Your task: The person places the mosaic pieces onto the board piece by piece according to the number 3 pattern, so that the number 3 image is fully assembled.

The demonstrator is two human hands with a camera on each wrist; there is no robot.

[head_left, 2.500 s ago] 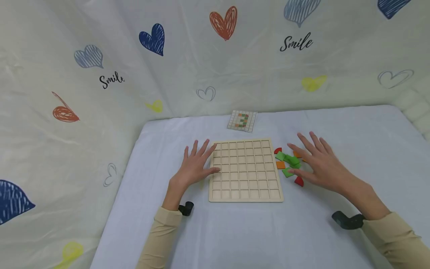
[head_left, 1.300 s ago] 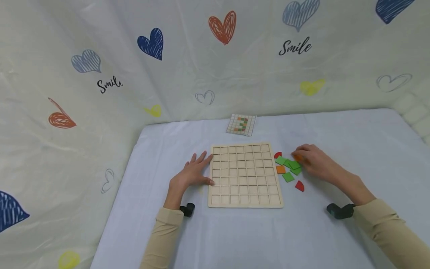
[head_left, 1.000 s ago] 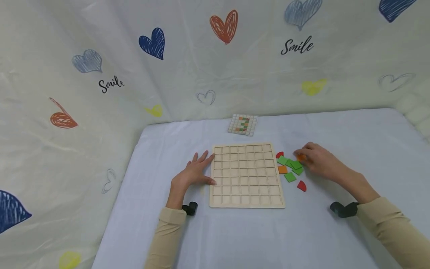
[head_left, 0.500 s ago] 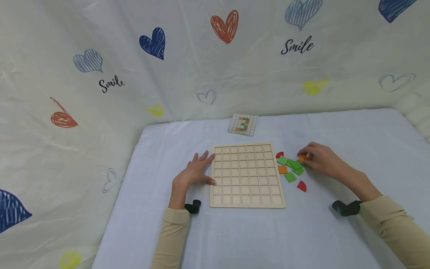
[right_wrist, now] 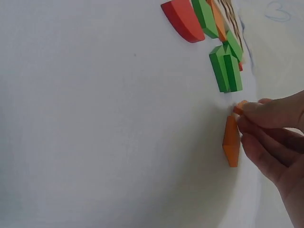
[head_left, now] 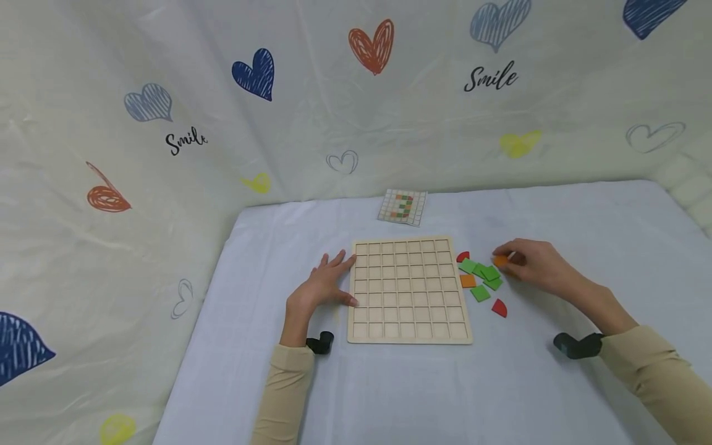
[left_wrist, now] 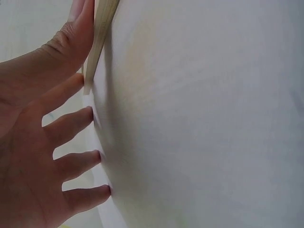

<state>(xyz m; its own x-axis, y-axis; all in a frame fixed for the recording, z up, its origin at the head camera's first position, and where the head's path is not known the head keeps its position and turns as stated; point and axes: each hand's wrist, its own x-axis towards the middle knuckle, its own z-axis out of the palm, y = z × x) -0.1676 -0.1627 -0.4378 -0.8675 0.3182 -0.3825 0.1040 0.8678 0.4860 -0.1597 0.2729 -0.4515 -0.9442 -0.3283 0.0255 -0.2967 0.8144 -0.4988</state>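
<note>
A pale wooden grid board (head_left: 408, 340) lies on the white cloth. My left hand (head_left: 321, 285) rests at its left edge with fingers spread, thumb and index finger touching the rim; other fingertips reach the cloth in the left wrist view. Right of the board, my right hand (head_left: 536, 262) pinches a small orange tile (right_wrist: 239, 108) between thumb and fingers. Just under those fingers is another orange tile (right_wrist: 231, 142) on the cloth. Several green tiles (head_left: 492, 273), partly overlapping, lie between that hand and the board.
An orange square (head_left: 468, 281) and a red quarter-circle (head_left: 463, 256) lie by the board's right edge. Nearer me is another red quarter-circle (head_left: 500, 308). Behind the board lies a pattern card (head_left: 403, 207) with coloured squares. A curtain with hearts hangs at the back.
My right hand, at first spread above the tiles, has come down and taken hold of an orange tile. My left hand has slid slightly to the board's edge and since kept still.
</note>
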